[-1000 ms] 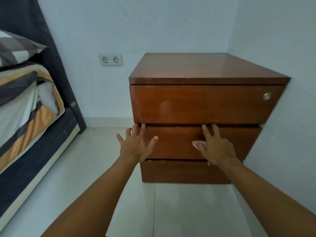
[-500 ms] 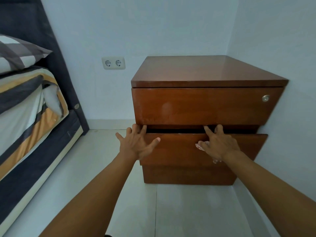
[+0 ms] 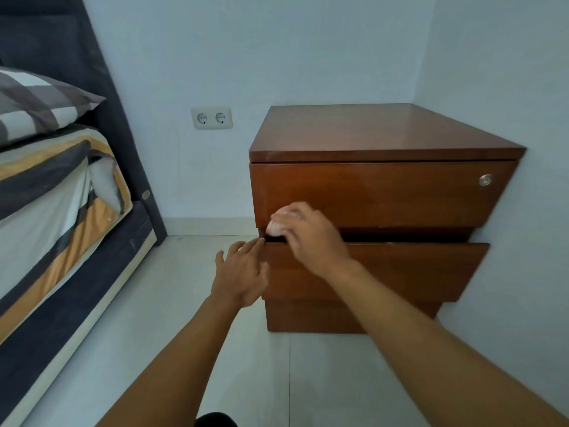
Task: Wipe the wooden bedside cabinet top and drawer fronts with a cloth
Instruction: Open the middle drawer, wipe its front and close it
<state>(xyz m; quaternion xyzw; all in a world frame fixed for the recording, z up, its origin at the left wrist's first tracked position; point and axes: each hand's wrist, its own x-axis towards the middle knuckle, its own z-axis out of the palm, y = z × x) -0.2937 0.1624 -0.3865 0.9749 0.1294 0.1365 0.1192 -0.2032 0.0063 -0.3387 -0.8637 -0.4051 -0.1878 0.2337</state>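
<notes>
Both hands are working at the left end of the wooden bedside cabinet (image 3: 385, 155), which is standing in the corner straight ahead of the person. Curling its fingers round a bunched pale cloth (image 3: 273, 227), the right hand (image 3: 311, 238) is pressing it against the lower left corner of the top drawer front (image 3: 400, 195), just above the dark gap. Below that gap the middle drawer (image 3: 400, 272) is sitting pulled out a little, proud of the other fronts. Reaching with straight, relaxed fingers and grasping nothing, the left hand (image 3: 241, 272) is touching that drawer's upper left corner with its fingertips.

What the coming move is turning on, as I am judging it, is this: the top drawer front is lying with its long axis left to right, and nearly all of it is stretching away to the right of the cloth, toward the small round lock (image 3: 485, 180) near the far end. Being the nearer hand, and already carrying the cloth, the right one is looking best placed to sweep rightward along that axis. Above it, the cabinet top (image 3: 381, 127) is lying farther off from both hands
</notes>
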